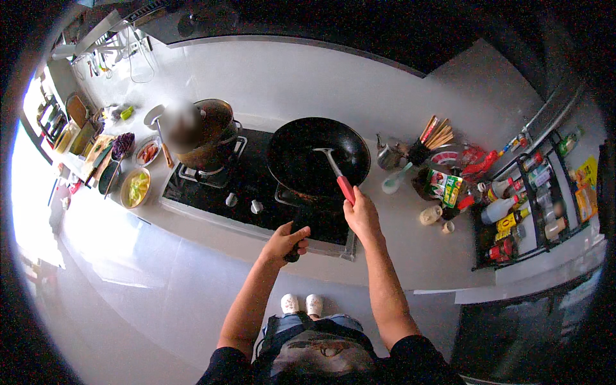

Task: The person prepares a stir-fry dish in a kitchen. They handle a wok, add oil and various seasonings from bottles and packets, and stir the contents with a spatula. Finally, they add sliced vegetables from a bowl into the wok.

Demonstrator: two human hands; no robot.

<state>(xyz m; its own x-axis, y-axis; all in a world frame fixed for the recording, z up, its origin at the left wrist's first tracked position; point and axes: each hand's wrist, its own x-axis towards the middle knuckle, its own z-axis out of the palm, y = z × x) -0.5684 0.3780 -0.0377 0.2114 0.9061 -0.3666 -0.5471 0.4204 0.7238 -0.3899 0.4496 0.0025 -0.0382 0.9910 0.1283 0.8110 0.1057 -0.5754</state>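
A black wok (293,159) rests on the right burner of the gas hob (202,197). Its dark handle points toward me, and my left hand (285,244) is wrapped around it. My right hand (362,214) grips the red handle of a metal spatula (342,180). The spatula's head reaches into the wok, over its dark inner surface. I can make out no food in the wok. On the left burner stands a large pot (211,151), partly covered by a blurred patch.
Left of the hob are a bowl of cut vegetables (135,188), a plate of reddish food (148,151), shredded purple cabbage (123,144) and a ladle (161,130). To the right stand a metal kettle (389,156), a green spoon (395,182), a seasoning packet (445,187) and a bottle rack (529,192).
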